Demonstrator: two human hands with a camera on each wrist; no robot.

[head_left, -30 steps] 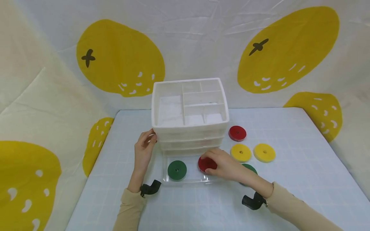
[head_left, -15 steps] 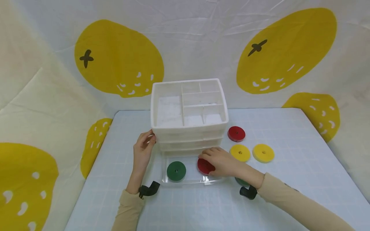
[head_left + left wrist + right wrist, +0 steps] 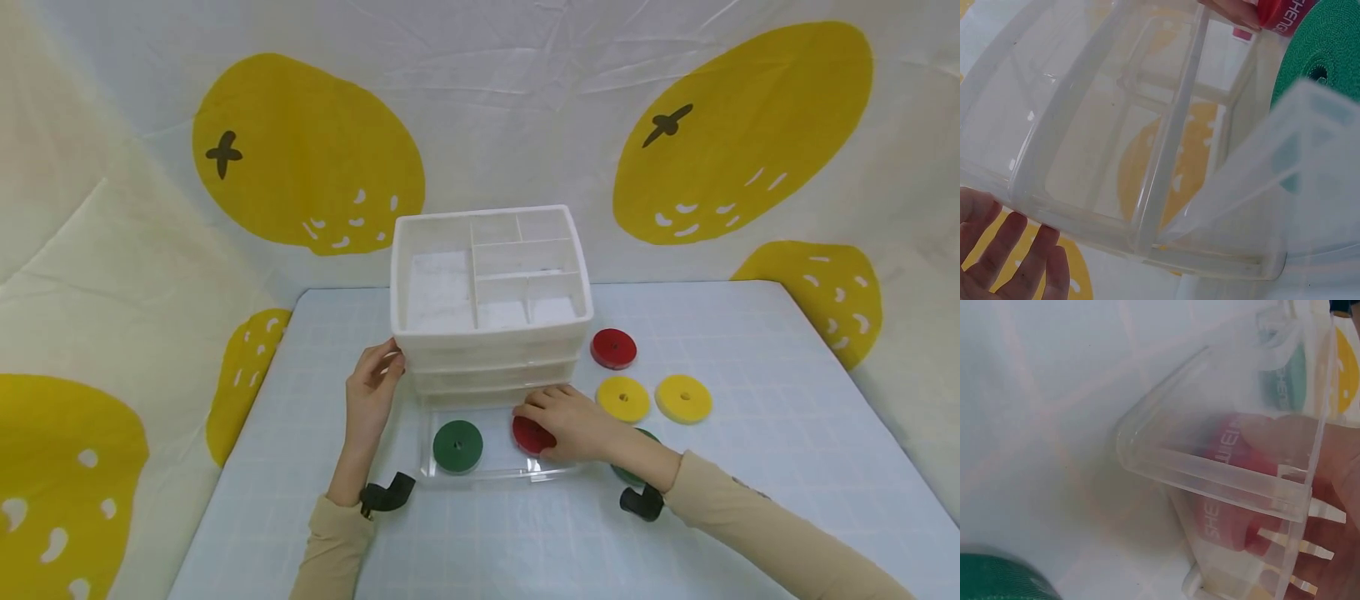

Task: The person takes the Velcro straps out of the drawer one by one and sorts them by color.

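A white plastic drawer organizer (image 3: 491, 346) stands at the middle of the table, its clear bottom drawer (image 3: 487, 476) pulled out. My right hand (image 3: 576, 425) is inside the drawer and grips a red tape roll (image 3: 531, 435) lying on the right side. In the right wrist view, the red roll (image 3: 1232, 447) shows through the clear wall, with thumb and fingers around it. A green tape roll (image 3: 457, 447) lies in the drawer's left part. My left hand (image 3: 369, 392) touches the organizer's left side; in the left wrist view its fingertips (image 3: 1047, 234) meet the lower edge.
Right of the organizer lie another red roll (image 3: 613, 348) and two yellow rolls, one nearer (image 3: 622, 399) and one farther right (image 3: 683, 399). A second green roll (image 3: 626, 476) is partly hidden under my right forearm. The patterned cloth (image 3: 517, 125) hangs behind the table.
My right hand has shifted slightly over the red roll and covers more of its right side; the wrist has moved left. The left hand stays on the organizer's side.
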